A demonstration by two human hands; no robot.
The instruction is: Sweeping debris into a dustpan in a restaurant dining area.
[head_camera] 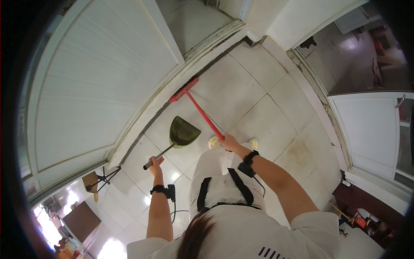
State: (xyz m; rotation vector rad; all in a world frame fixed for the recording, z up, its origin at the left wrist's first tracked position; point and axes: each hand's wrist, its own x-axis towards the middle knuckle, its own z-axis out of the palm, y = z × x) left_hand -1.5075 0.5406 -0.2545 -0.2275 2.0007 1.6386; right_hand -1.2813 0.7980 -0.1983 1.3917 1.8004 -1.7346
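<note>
My left hand (156, 163) is around the metal handle of a dark green dustpan (183, 131). The pan is in front of me to the left, its open edge facing up and right in the view. In my right hand (230, 143) is the upper end of a red broom (205, 116). The broom's head (184, 90) lies along the foot of the raised white door sill (152, 97), at the dark gap beside the floor tiles. A black strap with a small device circles each of my wrists.
Pale floor tiles (258, 110) with brownish stains surround my feet. A large white door panel (97, 81) stands to the left. Doorways open at the top and upper right, with a white cabinet (365, 129) at right. A wooden chair (92, 183) stands lower left.
</note>
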